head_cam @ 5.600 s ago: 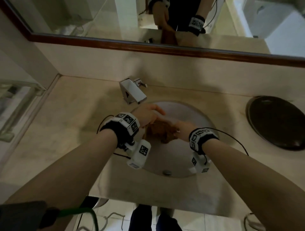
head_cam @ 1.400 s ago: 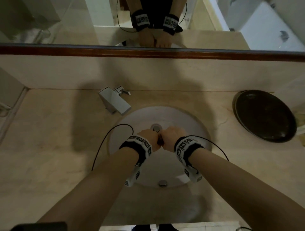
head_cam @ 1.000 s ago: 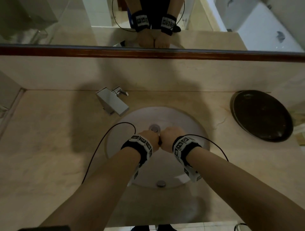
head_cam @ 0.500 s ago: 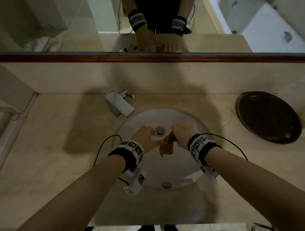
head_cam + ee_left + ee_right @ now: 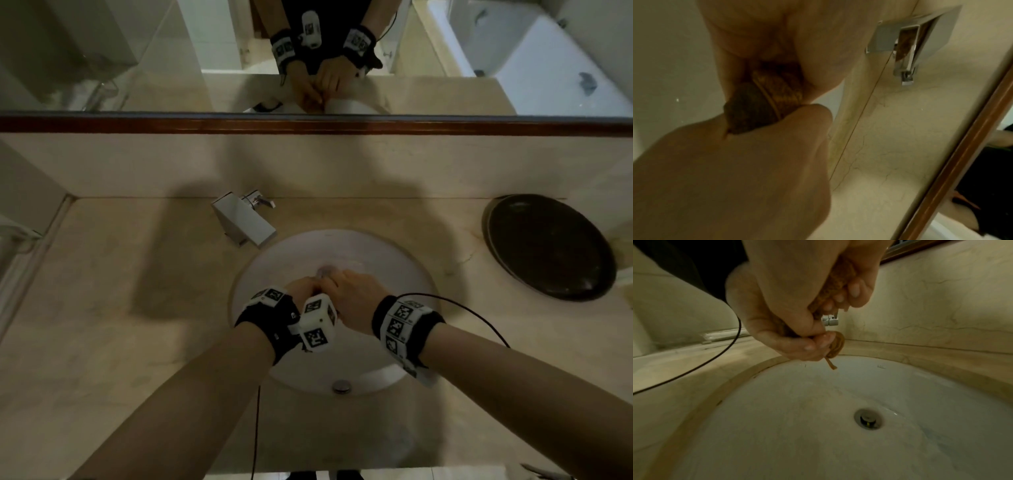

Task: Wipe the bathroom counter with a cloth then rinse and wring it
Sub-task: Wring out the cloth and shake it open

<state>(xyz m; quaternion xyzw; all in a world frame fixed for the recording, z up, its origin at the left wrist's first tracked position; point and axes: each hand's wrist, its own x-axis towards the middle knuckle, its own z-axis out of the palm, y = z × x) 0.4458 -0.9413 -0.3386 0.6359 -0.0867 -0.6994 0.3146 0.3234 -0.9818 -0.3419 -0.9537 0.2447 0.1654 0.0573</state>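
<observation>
A brown cloth (image 5: pixel 764 104) is twisted into a tight roll between my two hands above the white sink basin (image 5: pixel 376 260). In the left wrist view my left hand (image 5: pixel 735 162) grips its near end in a fist and my right hand (image 5: pixel 777 32) grips the far end. In the right wrist view a short tail of the cloth (image 5: pixel 836 344) hangs under the left hand's fingers (image 5: pixel 813 344), and the right hand's fingers (image 5: pixel 855 288) curl round the roll above. In the head view the left hand (image 5: pixel 303 289) and right hand (image 5: pixel 349 298) meet and hide the cloth.
A square chrome faucet (image 5: pixel 245 222) stands at the basin's back left, with no water running from it. The drain (image 5: pixel 867 418) lies below the hands. A dark round dish (image 5: pixel 548 246) sits on the beige counter (image 5: pixel 120 291) at the right. A mirror (image 5: pixel 102 51) runs along the back wall.
Half a second ago the hands were apart with the cloth hanging between them. They have closed together, and the left wrist has rolled over, twisting the cloth.
</observation>
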